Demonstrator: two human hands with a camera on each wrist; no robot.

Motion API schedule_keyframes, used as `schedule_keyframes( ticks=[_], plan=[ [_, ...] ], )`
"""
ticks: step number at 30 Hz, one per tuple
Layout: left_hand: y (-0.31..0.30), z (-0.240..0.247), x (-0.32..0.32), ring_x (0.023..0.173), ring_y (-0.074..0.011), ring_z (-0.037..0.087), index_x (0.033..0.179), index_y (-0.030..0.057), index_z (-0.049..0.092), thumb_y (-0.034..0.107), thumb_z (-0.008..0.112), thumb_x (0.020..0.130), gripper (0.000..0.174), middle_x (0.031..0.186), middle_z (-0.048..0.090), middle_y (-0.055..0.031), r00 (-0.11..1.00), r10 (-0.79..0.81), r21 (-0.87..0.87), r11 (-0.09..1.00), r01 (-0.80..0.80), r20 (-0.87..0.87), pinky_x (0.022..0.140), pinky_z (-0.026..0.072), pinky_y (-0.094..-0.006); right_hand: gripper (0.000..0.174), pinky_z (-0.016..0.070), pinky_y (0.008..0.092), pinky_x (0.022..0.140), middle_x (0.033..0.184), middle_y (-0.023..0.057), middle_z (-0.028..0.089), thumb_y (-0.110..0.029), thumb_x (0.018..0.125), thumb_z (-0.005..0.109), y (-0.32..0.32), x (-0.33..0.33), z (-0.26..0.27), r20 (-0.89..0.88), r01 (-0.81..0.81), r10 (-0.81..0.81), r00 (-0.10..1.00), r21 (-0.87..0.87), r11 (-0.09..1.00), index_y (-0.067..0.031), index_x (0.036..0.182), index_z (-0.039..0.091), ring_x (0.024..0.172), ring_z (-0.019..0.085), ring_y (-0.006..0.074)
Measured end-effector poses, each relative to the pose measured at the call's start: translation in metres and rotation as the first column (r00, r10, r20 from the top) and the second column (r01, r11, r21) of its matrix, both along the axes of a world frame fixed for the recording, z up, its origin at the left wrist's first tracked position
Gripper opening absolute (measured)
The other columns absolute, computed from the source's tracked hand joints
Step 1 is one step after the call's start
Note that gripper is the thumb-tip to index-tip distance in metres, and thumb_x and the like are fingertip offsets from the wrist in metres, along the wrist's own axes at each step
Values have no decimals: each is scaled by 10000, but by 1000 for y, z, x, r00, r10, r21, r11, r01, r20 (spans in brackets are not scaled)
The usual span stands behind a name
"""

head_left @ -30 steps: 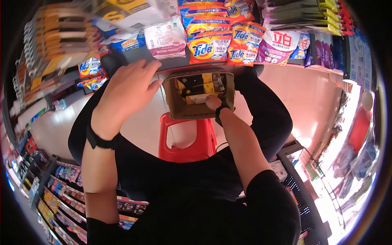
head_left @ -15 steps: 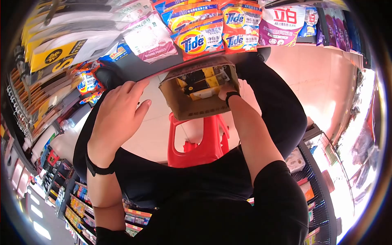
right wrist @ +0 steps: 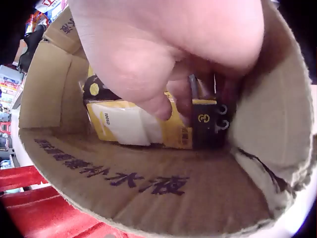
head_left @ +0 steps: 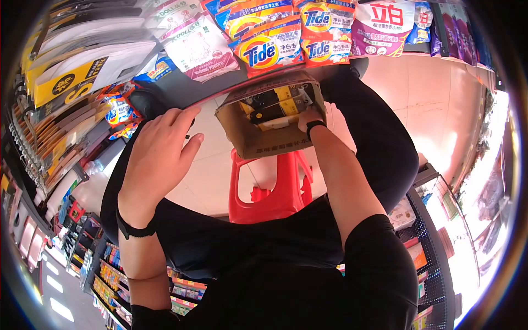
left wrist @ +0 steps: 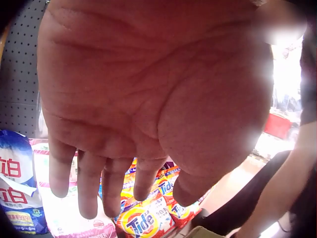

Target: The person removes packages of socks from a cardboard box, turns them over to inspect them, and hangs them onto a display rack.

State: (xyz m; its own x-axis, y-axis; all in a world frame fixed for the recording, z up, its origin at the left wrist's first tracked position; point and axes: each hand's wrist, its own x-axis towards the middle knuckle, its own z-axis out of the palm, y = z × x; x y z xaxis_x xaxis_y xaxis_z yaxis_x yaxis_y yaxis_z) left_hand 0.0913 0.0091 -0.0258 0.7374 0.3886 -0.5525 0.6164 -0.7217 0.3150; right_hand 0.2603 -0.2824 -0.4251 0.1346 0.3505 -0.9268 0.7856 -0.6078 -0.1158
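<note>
In the head view my right hand [head_left: 311, 116] reaches into an open cardboard box [head_left: 269, 147] that tilts over a red stool. Inside it lie several yellow, black and white packets [head_left: 275, 113] in clear plastic. The right wrist view shows the curled fingers and thumb of that hand pinching the upper part of a yellow-and-black packet [right wrist: 181, 134]; part of the grip is hidden behind the palm. My left hand [head_left: 159, 157] hovers left of the box, palm down, fingers extended and holding nothing. Its palm [left wrist: 148, 89] fills much of the left wrist view.
A shelf ahead bears orange Tide bags [head_left: 269, 52], a white washing powder bag [head_left: 201, 49] and a purple-and-white bag [head_left: 382, 27]. Hanging packs [head_left: 71, 82] crowd the left side. The red stool [head_left: 267, 206] stands between my knees, with stocked shelves behind me.
The head view has shifted, so the shelf goods sit higher and farther left. My right hand is deeper at the box's right side, and the box has tilted. My left hand has lowered.
</note>
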Motion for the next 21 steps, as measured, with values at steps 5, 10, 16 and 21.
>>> schedule_keyframes(
  ticks=[5, 10, 16, 21],
  plan=[
    [2, 1, 0, 1044, -345, 616, 1276, 41, 571, 194, 636, 953, 363, 1096, 632, -152, 1000, 2, 1, 1000, -2, -2, 919, 481, -441, 469, 399, 480, 1156, 1515, 209, 492, -200, 952, 512, 20, -1, 37, -35, 46, -52, 998, -152, 987, -7, 1367, 614, 1404, 478, 355],
    [3, 3, -3, 1036, -351, 620, 1272, 42, 572, 193, 636, 953, 359, 1092, 635, -156, 1000, -5, 11, 1000, 5, 24, 910, 486, -446, 454, 453, 462, 1100, 1421, 172, 598, -201, 954, 502, 10, -9, 29, -84, -108, 95, 992, -163, 981, -32, 1354, 634, 1317, 576, 326],
    [3, 7, -11, 1015, -368, 630, 1248, 32, 583, 190, 651, 941, 352, 1055, 645, -171, 997, 28, 5, 1000, -28, 77, 889, 495, -457, 349, 520, 408, 998, 1205, 179, 702, -171, 899, 533, 13, -13, 41, -67, -220, 218, 974, -17, 975, -85, 1173, 732, 1193, 643, 324],
    [2, 10, -25, 994, -381, 627, 1276, 44, 577, 204, 638, 953, 366, 1103, 646, -169, 990, -5, 60, 998, -4, 139, 862, 487, -469, 224, 548, 412, 863, 1018, 125, 741, -126, 816, 621, 13, -13, 57, -128, -46, 103, 986, 381, 923, -123, 998, 752, 1031, 691, 316]
  ],
)
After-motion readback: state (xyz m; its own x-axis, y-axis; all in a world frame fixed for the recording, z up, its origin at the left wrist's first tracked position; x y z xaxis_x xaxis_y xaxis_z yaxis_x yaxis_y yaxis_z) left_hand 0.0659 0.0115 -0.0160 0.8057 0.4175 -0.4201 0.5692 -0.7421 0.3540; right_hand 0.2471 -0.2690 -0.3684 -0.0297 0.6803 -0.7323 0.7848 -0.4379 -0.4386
